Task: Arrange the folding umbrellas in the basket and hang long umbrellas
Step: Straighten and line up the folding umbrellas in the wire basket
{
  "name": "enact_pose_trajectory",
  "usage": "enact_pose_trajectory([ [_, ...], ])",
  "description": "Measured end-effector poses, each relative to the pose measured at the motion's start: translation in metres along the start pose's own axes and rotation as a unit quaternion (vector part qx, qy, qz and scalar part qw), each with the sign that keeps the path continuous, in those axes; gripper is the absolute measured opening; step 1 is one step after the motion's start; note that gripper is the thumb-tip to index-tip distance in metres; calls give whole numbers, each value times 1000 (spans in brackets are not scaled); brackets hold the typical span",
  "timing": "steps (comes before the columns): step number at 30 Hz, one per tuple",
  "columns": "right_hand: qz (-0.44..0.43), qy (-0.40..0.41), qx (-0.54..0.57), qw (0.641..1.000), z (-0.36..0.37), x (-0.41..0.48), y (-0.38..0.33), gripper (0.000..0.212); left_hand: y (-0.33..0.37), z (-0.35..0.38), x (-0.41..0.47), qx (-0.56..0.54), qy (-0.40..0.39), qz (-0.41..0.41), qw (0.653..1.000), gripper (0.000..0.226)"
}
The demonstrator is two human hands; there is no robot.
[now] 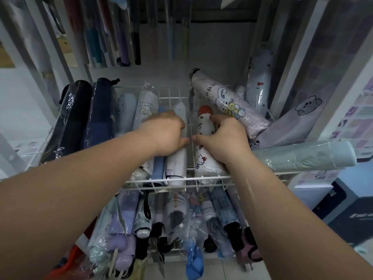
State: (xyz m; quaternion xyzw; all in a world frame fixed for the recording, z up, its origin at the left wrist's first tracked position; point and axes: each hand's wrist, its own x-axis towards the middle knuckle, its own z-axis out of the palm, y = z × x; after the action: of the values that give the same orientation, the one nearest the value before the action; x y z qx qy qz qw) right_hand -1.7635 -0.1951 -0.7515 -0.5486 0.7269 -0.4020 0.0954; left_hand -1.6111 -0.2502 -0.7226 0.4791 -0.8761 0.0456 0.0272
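Note:
A white wire basket (177,179) holds several folded umbrellas in plastic sleeves. My left hand (164,133) lies curled over a white folded umbrella (176,166) just left of the basket's wire divider (190,118). My right hand (224,139) grips a white cartoon-cat umbrella with a red tip (202,158) just right of the divider. A lilac checked umbrella (232,104) leans tilted behind my right hand. Black and navy umbrellas (80,118) lie at the basket's left. Long umbrellas (129,31) hang above at the back.
A lower wire basket (181,223) below holds several more folded umbrellas. A pale green umbrella (302,156) sticks out sideways at the right, with a grey bear-print one (298,116) above it. White rack posts stand at both sides. Dark boxes (347,211) sit at the lower right.

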Motion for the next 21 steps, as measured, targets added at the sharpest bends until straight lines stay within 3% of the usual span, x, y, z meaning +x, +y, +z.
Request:
enact_pose_trajectory([
  [4,-1,-3,-61,998,-4,-5,-7,73,4,-4,-15,-225,61,-44,972,38],
  [6,-1,-37,-128,991,-8,-6,-12,67,9,-2,-20,-256,41,-46,965,41],
  [10,16,-111,-208,972,-17,-5,-24,75,13,3,-19,-278,26,-47,959,44],
  [14,54,-99,-132,985,-20,-4,-26,71,8,13,-16,-369,2,-60,927,45],
  [18,61,-72,-17,995,-15,-6,-29,73,3,18,-15,-496,3,-68,866,57],
  [21,59,-55,77,994,-6,-5,-36,74,-4,11,-16,-508,39,-53,859,56],
])
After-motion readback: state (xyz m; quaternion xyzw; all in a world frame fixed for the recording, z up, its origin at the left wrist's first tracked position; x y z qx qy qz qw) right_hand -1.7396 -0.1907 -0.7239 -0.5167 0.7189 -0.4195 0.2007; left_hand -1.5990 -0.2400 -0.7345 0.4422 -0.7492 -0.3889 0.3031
